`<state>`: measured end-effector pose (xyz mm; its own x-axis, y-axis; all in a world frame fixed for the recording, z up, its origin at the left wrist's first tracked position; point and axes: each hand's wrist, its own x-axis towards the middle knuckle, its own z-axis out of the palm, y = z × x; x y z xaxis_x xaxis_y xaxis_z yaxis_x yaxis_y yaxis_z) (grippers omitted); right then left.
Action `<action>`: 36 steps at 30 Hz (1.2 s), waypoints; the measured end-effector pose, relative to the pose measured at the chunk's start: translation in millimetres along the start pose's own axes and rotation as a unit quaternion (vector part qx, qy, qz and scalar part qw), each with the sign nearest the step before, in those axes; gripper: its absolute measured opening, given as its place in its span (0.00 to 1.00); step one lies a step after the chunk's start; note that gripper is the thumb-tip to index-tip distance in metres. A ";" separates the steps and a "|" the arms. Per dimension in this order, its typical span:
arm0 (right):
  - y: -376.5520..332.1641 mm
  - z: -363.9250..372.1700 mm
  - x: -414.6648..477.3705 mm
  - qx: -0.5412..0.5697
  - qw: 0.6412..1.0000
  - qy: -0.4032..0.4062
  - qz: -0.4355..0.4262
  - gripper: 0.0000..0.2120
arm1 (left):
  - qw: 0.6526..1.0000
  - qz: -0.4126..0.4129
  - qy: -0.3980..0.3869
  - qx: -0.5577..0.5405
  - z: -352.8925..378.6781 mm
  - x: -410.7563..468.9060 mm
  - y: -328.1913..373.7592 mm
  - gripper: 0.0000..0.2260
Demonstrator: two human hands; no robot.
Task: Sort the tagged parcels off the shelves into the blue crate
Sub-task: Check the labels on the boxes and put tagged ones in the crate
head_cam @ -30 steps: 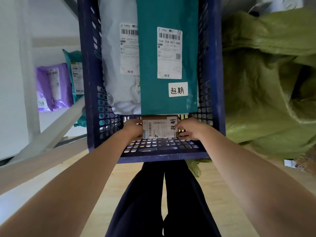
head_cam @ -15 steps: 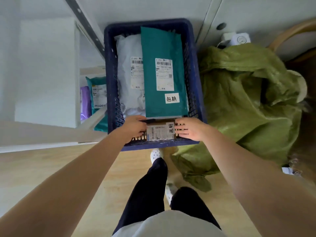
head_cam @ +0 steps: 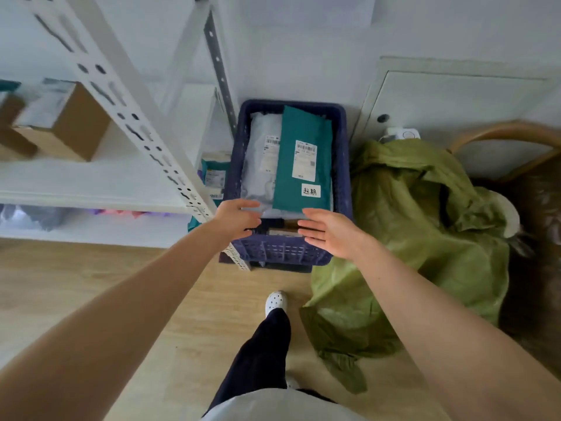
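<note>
Nearest: dark trouser leg (head_cam: pixel 261 347) + white clog (head_cam: pixel 275 301) on wood floor, both forearms reaching fwd. L hand (head_cam: pixel 238 218) and R hand (head_cam: pixel 329 232) hover over near end of blue crate (head_cam: pixel 282 250). Palms face in/down, fingers loosely spread, nothing in either; neither touches the crate as far as I can tell. Between and below them, at crate's near wall, sits a small brown box (head_cam: pixel 287 229), mostly hidden by the hands. Looks stiff, prob light; best taken by its two short sides. Beyond it in crate: grey poly mailer (head_cam: pixel 261 165) on left, teal poly mailer (head_cam: pixel 303 123) overlapping it on right, white handwritten tag (head_cam: pixel 310 190) at the teal one's near end. Mailers look soft, floppy, slick film, so pinch at an edge or support flat from under; contents unknown, so no squeezing. Judgement: box drop-off done, next pick = shelves. Left of crate is a white rack (head_cam: pixel 170 177). Second teal mailer (head_cam: pixel 215 174) on low shelf just beside crate wall; can't tell if tagged. Cardboard carton (head_cam: pixel 76 126) on higher shelf is blurred; looks rigid, prob wants 2 hands on opp sides. Right of crate: crumpled green sack (head_cam: pixel 419 226), right against it. Wall behind.
</note>
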<state>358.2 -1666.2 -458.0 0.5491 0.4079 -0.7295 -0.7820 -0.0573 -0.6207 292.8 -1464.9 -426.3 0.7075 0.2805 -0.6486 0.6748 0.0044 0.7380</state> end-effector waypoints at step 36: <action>158.7 534.3 -41.9 -0.268 0.937 -0.202 -0.102 0.12 | 0.922 0.048 0.328 -0.200 -460.5 -250.7 -214.6 0.14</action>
<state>53.5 -1205.6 -372.3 0.4292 0.7658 -0.4788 -0.3538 -0.3452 -0.8693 -126.0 -1094.1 -336.3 0.3920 0.8183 -0.4204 0.3913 0.2653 0.8812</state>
